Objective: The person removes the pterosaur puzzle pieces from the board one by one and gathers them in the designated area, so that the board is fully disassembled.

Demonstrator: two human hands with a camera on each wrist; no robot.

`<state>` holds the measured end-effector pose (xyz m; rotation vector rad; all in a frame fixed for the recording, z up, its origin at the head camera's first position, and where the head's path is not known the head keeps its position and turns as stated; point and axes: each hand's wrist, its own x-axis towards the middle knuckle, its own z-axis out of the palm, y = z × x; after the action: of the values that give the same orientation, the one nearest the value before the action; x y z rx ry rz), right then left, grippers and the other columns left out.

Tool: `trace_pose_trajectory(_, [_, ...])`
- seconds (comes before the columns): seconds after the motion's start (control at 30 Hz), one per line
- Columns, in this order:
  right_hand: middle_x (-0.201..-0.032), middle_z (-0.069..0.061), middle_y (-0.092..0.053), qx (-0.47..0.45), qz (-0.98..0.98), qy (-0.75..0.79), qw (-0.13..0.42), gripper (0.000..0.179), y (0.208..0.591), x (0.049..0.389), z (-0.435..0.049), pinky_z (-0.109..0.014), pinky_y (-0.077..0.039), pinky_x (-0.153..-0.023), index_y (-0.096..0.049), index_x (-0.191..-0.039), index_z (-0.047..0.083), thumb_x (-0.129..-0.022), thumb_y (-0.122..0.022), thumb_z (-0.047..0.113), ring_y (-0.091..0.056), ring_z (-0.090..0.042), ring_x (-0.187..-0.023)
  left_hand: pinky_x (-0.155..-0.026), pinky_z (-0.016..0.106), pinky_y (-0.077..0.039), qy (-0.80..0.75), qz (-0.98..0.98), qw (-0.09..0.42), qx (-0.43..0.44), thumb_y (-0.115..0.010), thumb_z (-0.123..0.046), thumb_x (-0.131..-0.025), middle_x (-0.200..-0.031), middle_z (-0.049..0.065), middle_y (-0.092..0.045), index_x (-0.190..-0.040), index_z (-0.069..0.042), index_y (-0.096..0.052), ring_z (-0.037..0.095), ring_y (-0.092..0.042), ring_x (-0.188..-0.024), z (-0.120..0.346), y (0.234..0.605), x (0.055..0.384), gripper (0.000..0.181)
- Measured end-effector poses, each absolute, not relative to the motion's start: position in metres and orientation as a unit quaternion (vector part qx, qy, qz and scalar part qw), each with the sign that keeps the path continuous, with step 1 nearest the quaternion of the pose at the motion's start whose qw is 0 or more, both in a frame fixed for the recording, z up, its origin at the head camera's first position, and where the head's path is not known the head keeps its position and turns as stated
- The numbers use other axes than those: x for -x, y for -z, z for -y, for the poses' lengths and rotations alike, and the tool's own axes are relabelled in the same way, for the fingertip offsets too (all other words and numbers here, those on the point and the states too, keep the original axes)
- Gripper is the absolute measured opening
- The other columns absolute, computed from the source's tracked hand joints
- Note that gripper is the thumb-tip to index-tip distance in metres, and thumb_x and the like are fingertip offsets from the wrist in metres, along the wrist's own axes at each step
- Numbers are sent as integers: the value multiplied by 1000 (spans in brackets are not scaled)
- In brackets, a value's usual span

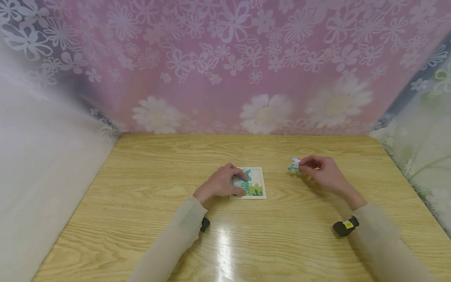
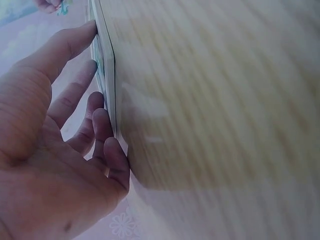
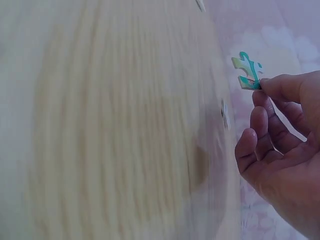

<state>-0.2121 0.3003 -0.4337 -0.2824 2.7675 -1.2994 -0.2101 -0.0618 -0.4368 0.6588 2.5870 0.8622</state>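
Note:
My left hand rests on the left part of a small square puzzle board, thumb and fingers spread over its dinosaur picture and hiding some of it. The board has a pale rim and a bare patch at its upper right. In the left wrist view the fingertips of the left hand touch the board's edge and face. To the right of the board, my right hand pinches a jigsaw piece between thumb and forefinger, raised above the table. Its other fingers are loosely curled.
In the right wrist view another flat piece lies on the wooden table, near the right hand. A flowered curtain stands behind the table's back edge, with more cloth at both sides. Each wrist carries a small black camera.

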Motion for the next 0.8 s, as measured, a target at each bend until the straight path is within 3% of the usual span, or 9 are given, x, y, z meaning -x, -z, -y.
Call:
trace_pose_trajectory(0.17, [-105,-12,-73,86,-903,421,18,23,435,218,-314,-30,-53,-61,-71,-114,9,-102,-65,28,-65,-11,-85,-94,42,-42,-301,-909,169,-234,-81,-35,-87,-129,3,-54,-120,-28,-71,23,-47,-104,63,439,212,35])
trace_pose_trajectory(0.6, [-98,4,-74,70,-910,408,14,28,437,235,-342,-25,-51,-61,-69,-118,1,-102,-66,23,-63,-1,-80,-95,42,-42,-308,-906,173,-231,-82,-35,-86,-130,3,-54,-119,-29,-71,23,-47,-106,63,441,214,35])
trace_pose_trajectory(0.8, [-98,1,-74,55,-920,386,25,31,437,244,-350,-25,-51,-63,-70,-118,5,-103,-64,30,-63,-3,-81,-95,41,-42,-307,-907,176,-231,-83,-34,-86,-130,3,-54,-119,-28,-71,22,-46,-104,62,439,215,35])
